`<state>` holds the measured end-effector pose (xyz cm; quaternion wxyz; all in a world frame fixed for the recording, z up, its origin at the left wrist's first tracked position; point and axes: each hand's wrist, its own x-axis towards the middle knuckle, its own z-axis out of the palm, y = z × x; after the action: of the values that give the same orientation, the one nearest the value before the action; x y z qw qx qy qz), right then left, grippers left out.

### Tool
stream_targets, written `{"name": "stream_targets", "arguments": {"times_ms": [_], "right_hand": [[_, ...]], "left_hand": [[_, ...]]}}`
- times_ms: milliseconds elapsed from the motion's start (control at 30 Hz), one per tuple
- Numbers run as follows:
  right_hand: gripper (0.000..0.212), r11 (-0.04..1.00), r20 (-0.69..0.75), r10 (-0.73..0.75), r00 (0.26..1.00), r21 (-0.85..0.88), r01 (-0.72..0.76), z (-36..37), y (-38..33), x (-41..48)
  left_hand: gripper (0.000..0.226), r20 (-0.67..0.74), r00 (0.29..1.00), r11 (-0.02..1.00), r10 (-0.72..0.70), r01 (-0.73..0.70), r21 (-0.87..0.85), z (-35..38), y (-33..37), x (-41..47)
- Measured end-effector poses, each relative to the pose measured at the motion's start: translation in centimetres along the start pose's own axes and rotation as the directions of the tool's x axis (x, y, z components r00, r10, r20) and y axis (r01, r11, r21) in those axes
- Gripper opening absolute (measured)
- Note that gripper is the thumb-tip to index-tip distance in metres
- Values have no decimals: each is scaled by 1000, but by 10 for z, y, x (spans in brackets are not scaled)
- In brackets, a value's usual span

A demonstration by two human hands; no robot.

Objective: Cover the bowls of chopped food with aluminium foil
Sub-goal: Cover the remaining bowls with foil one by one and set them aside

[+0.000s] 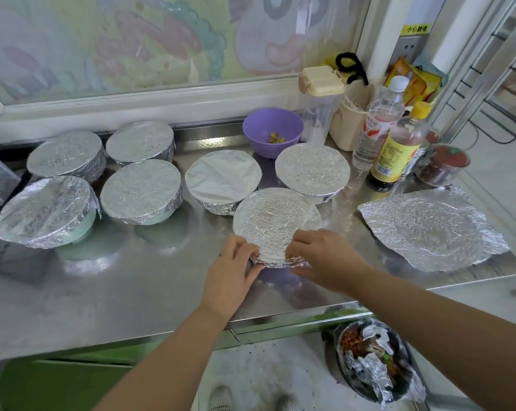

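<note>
Left hand (231, 271), right hand (319, 259) pinch foil (276, 223) at bowl rim.

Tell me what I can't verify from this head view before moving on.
- Food in the front bowl and six other covered bowls: hidden under foil.
- Front bowl's near rim: behind the left hand and right hand.
- Purple bowl contents: too small.
- Under the foil sheet at right: covered.

We see two bare forearms (167, 351) ending in the left hand (233, 271) and the right hand (324, 259), and a pale shoe (221, 398) at the frame's bottom centre.
</note>
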<state>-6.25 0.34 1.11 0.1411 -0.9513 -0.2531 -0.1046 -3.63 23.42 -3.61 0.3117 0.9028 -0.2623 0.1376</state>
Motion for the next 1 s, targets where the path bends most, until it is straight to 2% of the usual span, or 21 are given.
{"name": "stream_targets", "arguments": {"times_ms": [200,333,467,633,800,1000], "right_hand": [[27,999,-90,35,995,11,-35,12,-13,3],[27,999,-101,30,994,17,-29,10,-13,4],[11,1000,-119,26,993,-5,-27,13,-13,3],[22,992,-181,38,983,-110,-59,24,-28,12],[17,988,-297,32,954,-132,-74,40,-38,25],[17,991,-317,-6,948,-126,-35,39,-37,25]], "left_hand": [[29,7,1000,1000,11,-11,-24,-2,-2,1],[32,-7,1000,1000,9,-9,7,-2,-1,1],[28,-1,999,999,32,-32,20,-3,-1,2],[32,5,1000,998,29,-29,57,-4,0,4],[31,15,1000,998,22,-22,60,-2,-3,2],[26,16,999,994,43,-44,99,-1,-2,3]]}}
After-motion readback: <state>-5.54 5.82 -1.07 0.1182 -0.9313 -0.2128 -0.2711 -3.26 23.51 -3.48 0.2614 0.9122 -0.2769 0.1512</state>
